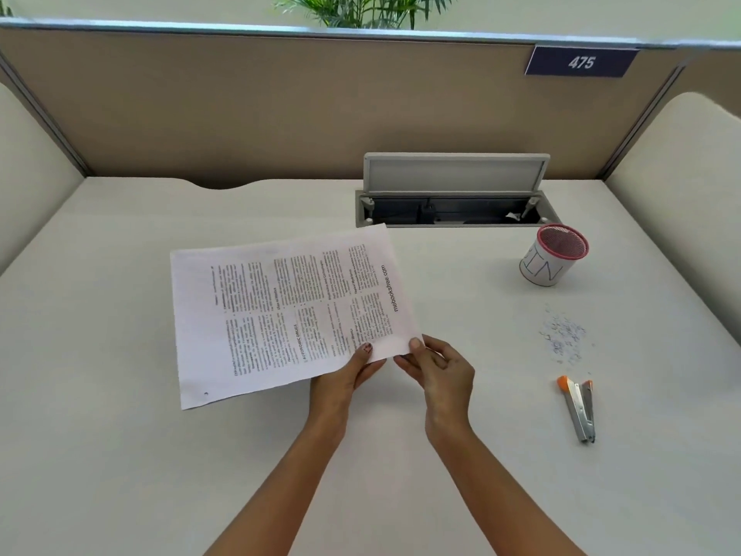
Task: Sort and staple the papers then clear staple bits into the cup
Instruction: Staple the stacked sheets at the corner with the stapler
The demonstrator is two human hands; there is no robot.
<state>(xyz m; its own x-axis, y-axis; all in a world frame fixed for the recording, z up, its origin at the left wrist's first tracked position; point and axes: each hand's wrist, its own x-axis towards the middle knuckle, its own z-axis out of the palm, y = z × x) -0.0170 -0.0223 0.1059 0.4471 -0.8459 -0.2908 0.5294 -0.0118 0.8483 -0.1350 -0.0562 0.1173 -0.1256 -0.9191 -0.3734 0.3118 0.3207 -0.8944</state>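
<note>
On desk (120, 455): one paper (280, 315) (two-hand grip); one stapler (579, 409); one cup (551, 256).

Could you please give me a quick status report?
Both hands pinch the papers' near corner. Stapler, staple bits, cup untouched at right. Nothing in the way.

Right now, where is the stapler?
In the head view, the stapler lies on the desk's right side, just nearer than the staple bits, right of both hands.
</note>
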